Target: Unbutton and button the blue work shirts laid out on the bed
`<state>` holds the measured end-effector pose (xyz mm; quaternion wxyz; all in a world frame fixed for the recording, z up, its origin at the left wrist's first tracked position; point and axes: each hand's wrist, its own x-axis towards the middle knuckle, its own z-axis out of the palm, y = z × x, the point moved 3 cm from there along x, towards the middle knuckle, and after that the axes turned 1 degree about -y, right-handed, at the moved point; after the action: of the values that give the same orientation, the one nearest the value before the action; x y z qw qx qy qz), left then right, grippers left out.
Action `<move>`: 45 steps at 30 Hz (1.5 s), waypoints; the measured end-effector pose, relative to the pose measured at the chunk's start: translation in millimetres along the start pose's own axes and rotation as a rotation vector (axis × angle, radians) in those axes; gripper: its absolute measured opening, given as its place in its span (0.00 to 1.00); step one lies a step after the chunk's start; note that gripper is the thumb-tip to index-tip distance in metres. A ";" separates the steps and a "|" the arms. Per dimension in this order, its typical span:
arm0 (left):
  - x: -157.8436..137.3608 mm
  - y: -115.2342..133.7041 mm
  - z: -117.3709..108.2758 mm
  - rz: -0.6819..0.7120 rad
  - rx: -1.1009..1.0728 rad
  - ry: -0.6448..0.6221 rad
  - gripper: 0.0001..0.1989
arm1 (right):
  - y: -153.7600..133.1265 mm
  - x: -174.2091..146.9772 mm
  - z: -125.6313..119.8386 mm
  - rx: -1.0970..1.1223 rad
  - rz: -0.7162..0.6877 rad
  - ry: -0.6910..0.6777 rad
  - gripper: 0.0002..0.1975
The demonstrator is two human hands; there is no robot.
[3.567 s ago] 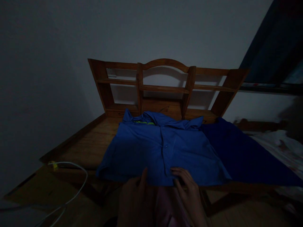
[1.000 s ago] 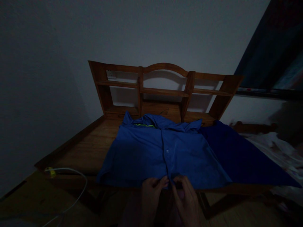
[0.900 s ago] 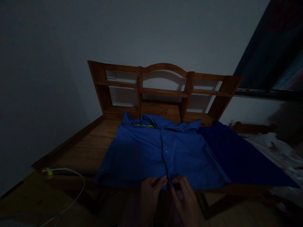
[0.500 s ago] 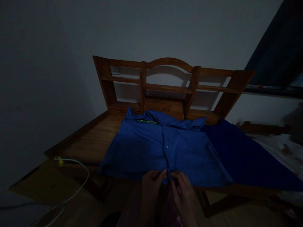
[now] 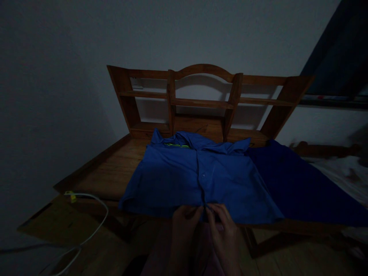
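Note:
A blue button-up shirt [image 5: 172, 172] lies spread front side up on the wooden desk [image 5: 115, 165], its collar toward the shelf. Two buttons show along the front placket. At the lower end of the placket, by the desk's front edge, my left hand [image 5: 185, 220] pinches the shirt's left-hand front edge. Right beside it, my right hand [image 5: 221, 220] has thumb and fingers closed on the other front edge. The fingertips of both hands nearly meet; whether a button sits between them is too dark to tell.
A wooden shelf unit [image 5: 201, 103] stands at the back against the wall. Darker blue cloth [image 5: 299, 184] covers the desk's right side. A white cable [image 5: 105, 207] with a yellow tag loops off the left front edge, above a yellowish board [image 5: 57, 220].
Both hands stay at the placket's lower end, with the fingers slightly shifted and the right fingertips closer to the left ones. The camera view has tilted slightly.

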<state>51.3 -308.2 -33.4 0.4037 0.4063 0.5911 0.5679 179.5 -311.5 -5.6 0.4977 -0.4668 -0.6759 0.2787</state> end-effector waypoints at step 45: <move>-4.9 11.9 -3.5 0.061 0.073 -0.017 0.12 | -13.9 17.7 -3.1 -0.061 -0.054 -0.057 0.05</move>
<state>49.9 -313.7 -21.3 0.3763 0.4433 0.5953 0.5545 176.2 -301.4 14.5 0.4709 -0.4552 -0.7103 0.2577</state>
